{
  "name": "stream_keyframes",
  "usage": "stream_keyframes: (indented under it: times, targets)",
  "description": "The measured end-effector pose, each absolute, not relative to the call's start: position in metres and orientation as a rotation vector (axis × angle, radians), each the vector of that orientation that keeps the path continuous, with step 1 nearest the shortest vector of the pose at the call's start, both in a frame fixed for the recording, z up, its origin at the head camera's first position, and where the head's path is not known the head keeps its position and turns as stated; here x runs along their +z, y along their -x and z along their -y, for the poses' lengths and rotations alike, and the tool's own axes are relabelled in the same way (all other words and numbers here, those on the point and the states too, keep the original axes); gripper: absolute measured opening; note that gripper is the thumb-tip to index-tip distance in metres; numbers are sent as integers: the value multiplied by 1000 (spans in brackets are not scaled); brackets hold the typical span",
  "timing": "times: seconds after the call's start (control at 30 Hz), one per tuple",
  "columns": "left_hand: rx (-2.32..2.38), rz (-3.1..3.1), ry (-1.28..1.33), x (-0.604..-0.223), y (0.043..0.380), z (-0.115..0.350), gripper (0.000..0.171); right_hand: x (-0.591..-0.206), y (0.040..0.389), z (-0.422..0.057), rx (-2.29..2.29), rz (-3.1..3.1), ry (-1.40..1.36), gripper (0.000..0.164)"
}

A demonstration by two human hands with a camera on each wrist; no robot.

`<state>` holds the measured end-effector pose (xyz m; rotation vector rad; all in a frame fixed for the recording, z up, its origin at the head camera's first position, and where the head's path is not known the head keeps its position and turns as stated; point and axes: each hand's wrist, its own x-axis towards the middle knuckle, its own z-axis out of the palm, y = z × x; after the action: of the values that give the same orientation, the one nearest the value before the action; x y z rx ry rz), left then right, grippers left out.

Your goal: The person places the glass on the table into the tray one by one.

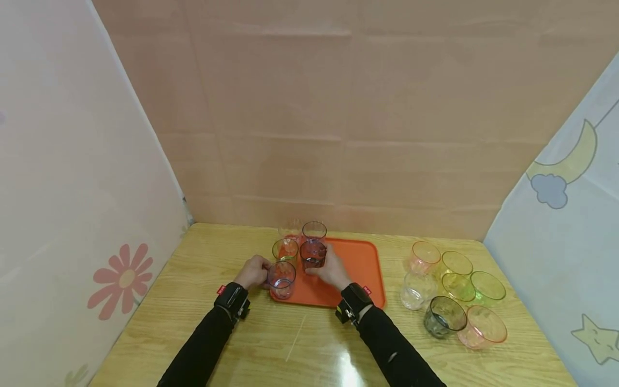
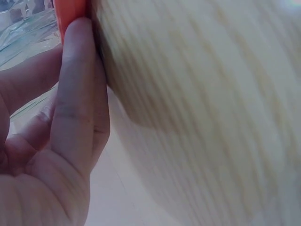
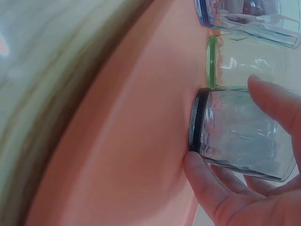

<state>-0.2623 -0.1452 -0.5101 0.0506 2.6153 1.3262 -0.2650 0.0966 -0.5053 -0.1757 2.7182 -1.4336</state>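
Observation:
My right hand [image 1: 333, 267] grips a dark grey glass [image 3: 237, 132], thumb on one side and fingers on the other, its thick base at the orange tray [image 1: 360, 274]. My left hand [image 1: 255, 271] is around the left side of a blue-tinted glass [image 1: 282, 282] at the tray's near left corner. One of its fingers [image 2: 77, 70] lies against the tray's edge, and part of that glass is hidden behind the hand. Between and behind stand a green-tinted glass [image 3: 247, 61], a clear glass [image 1: 289, 228] and a purple-blue glass [image 1: 314, 230].
Several more glasses stand on the table to the right: a grey glass [image 1: 442, 320], pink glass [image 1: 483, 329], green glass [image 1: 488, 287], yellow glass [image 1: 456, 263] and clear glass [image 1: 417, 290] among them. A brown backdrop [image 1: 338, 161] rises behind the wooden table [image 1: 213, 252].

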Motion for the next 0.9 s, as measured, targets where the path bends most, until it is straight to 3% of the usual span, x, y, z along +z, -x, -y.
stream_keyframes:
  times: [0.5,0.9]
  targets:
    - [1263,-2618,-73,-508,265,145,16,-505,263,-99,-1450,-2682,208,88]
    - [1334,-2534,-42,-511,267,147,17,-503,245,-123,-1500,-2577,185,79]
